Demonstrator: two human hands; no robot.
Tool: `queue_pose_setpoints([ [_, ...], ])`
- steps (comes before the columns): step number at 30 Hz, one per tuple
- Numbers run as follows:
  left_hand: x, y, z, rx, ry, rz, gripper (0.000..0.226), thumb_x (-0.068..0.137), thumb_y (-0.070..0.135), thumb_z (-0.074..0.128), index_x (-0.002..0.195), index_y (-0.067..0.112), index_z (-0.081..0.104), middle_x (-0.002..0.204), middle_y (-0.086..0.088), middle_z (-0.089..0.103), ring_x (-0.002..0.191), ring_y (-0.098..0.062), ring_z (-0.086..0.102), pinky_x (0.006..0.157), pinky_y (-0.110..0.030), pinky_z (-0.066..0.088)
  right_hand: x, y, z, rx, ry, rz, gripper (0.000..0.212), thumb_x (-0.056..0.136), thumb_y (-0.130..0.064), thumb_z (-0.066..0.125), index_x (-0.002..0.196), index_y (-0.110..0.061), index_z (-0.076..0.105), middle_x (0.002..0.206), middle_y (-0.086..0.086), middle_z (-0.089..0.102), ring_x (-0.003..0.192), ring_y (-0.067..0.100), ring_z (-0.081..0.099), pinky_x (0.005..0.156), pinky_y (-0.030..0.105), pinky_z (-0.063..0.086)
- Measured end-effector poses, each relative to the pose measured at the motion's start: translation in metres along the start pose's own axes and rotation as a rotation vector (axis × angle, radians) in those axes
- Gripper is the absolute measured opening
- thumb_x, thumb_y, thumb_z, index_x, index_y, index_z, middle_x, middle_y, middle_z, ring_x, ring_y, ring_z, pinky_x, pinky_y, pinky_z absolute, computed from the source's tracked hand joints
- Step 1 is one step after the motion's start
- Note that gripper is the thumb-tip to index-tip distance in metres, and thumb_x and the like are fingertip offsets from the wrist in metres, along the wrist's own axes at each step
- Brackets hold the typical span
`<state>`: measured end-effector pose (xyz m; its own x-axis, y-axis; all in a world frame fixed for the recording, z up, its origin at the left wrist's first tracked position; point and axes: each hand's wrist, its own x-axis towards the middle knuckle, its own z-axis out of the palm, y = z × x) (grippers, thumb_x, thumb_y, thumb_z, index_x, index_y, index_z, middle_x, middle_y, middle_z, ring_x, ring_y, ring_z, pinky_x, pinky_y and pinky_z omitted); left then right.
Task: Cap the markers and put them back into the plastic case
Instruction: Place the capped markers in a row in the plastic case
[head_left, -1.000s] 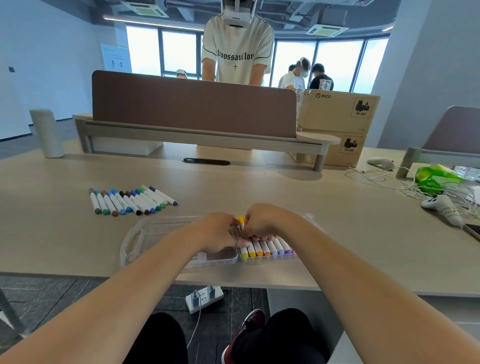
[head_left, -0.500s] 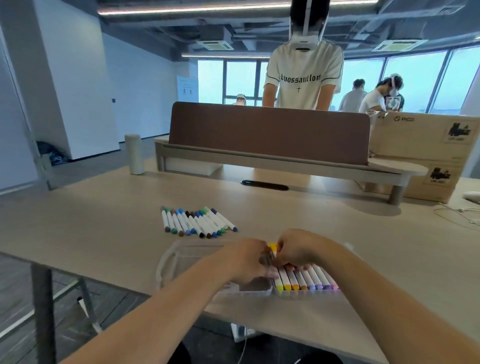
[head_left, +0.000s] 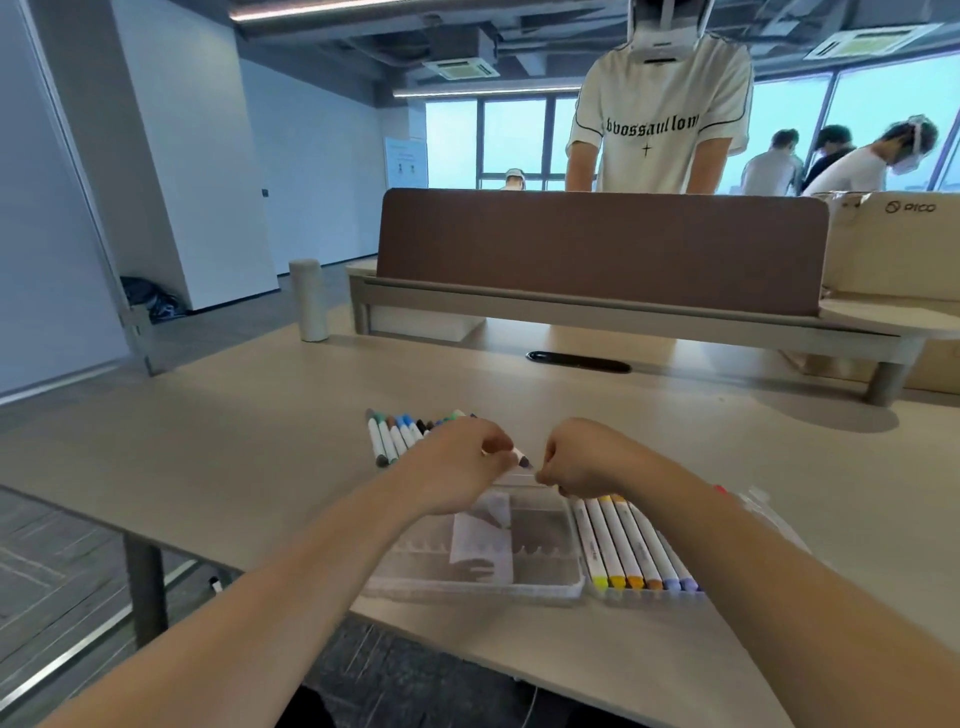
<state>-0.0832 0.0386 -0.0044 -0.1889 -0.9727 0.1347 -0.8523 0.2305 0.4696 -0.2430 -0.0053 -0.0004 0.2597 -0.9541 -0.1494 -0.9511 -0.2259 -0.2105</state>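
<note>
1. Hands meet above the far rim of the plastic case (head_left: 470, 584). Left hand (head_left: 457, 465) at 9 o'clock of the gap, right hand (head_left: 582, 460) at 3 o'clock, close but apart.
2. Left hand: fingers curled and pressed together around a marker (head_left: 521, 458); only its white end and dark tip stick out toward the right hand.
3. Right hand: fingers curled into a loose fist, thumb and forefinger pinched together just beside the marker tip. Cannot tell whether they hold a cap; anything between them is hidden.
4. Plastic case is clear, lies open on the table (head_left: 234, 467) near the front edge. Left half holds only a paper slip (head_left: 480, 540); right half holds a row of capped markers (head_left: 631, 545), yellow/orange/purple ends toward the viewer, partly under the right forearm.
5. Loose markers (head_left: 397, 434) lie in a row on the table at 11 o'clock of the case, green, blue and dark ends; right part of the row hidden behind the left hand.
6. Brown divider (head_left: 597, 244) stands at 12 o'clock, with a person in a white T-shirt (head_left: 660, 119) behind it. Grey cylinder (head_left: 309, 301) stands at 10 o'clock on the table's far edge.
</note>
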Motion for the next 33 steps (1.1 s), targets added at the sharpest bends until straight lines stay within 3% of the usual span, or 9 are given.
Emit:
queue_pose_setpoints([
  [2,0.003,-0.012,-0.015,0.022,0.061,-0.032,0.027,0.099,0.029,0.049,0.114,0.016,0.068,0.111,0.004,0.065,0.092,-0.012,0.055,0.075,-0.025,0.038,0.013,-0.014,0.001,0.013,0.023,-0.024,0.029,0.093,-0.028,0.062,0.095,-0.001,0.072,0.096,0.015,0.072,0.080,0.027,0.063,0.072,0.031,0.049],
  [5,0.009,-0.033,-0.035,0.011,0.097,-0.083,0.029,0.098,0.024,0.048,0.104,0.006,0.070,0.101,-0.003,0.068,0.093,-0.021,0.062,0.079,-0.036,0.048,0.034,-0.032,0.005,0.049,0.049,-0.037,0.022,0.090,-0.025,0.064,0.083,-0.005,0.067,0.086,0.011,0.070,0.072,0.025,0.057,0.062,0.029,0.043],
  [10,0.013,-0.063,-0.055,-0.171,0.168,-0.181,0.021,0.098,0.022,0.048,0.104,0.020,0.068,0.092,0.002,0.070,0.080,-0.014,0.066,0.071,-0.037,0.060,0.064,-0.063,0.015,0.125,0.083,-0.033,0.017,0.088,-0.024,0.067,0.084,-0.008,0.065,0.075,0.005,0.060,0.067,0.019,0.057,0.063,0.031,0.049],
  [14,0.020,-0.080,-0.055,-0.184,0.168,-0.197,0.021,0.098,0.021,0.048,0.102,0.019,0.068,0.085,0.004,0.069,0.072,-0.012,0.064,0.061,-0.028,0.056,0.082,-0.083,0.016,0.087,0.070,-0.032,0.018,0.090,-0.025,0.066,0.086,-0.008,0.066,0.082,0.007,0.063,0.078,0.022,0.063,0.077,0.034,0.054],
  [20,0.030,-0.100,-0.053,-0.223,0.154,-0.229,0.020,0.098,0.018,0.048,0.098,0.017,0.068,0.082,0.002,0.069,0.067,-0.012,0.061,0.061,-0.022,0.048,0.104,-0.103,0.015,0.026,0.038,-0.037,0.021,0.089,-0.029,0.071,0.087,-0.010,0.060,0.076,0.003,0.055,0.079,0.024,0.058,0.068,0.032,0.046],
  [23,0.033,-0.108,-0.051,-0.232,0.152,-0.241,0.020,0.098,0.019,0.049,0.097,0.017,0.069,0.082,0.003,0.069,0.071,-0.014,0.063,0.061,-0.024,0.048,0.113,-0.111,0.020,-0.034,0.060,-0.036,0.016,0.087,-0.024,0.071,0.081,-0.012,0.061,0.080,0.002,0.059,0.075,0.021,0.059,0.067,0.031,0.049],
  [27,0.033,-0.112,-0.046,-0.272,0.121,-0.219,0.019,0.098,0.017,0.050,0.098,0.014,0.069,0.085,-0.002,0.069,0.067,-0.013,0.062,0.048,-0.014,0.044,0.121,-0.107,0.020,-0.104,0.101,-0.001,0.023,0.088,-0.019,0.067,0.071,-0.014,0.052,0.078,0.002,0.057,0.072,0.021,0.058,0.068,0.033,0.050],
  [30,0.035,-0.110,-0.043,-0.251,0.114,-0.206,0.019,0.097,0.020,0.049,0.101,0.017,0.068,0.087,0.003,0.068,0.072,-0.011,0.062,0.055,-0.018,0.043,0.122,-0.097,0.015,-0.113,0.067,0.033,0.019,0.089,-0.024,0.067,0.079,-0.009,0.059,0.080,0.003,0.057,0.079,0.022,0.061,0.074,0.034,0.054],
  [33,0.039,-0.105,-0.039,-0.239,0.103,-0.204,0.019,0.099,0.021,0.048,0.104,0.020,0.066,0.091,0.004,0.067,0.076,-0.009,0.059,0.060,-0.020,0.041,0.120,-0.086,0.013,-0.106,0.050,0.047,0.020,0.086,-0.025,0.072,0.083,-0.008,0.062,0.075,0.002,0.055,0.066,0.015,0.053,0.062,0.027,0.045],
])
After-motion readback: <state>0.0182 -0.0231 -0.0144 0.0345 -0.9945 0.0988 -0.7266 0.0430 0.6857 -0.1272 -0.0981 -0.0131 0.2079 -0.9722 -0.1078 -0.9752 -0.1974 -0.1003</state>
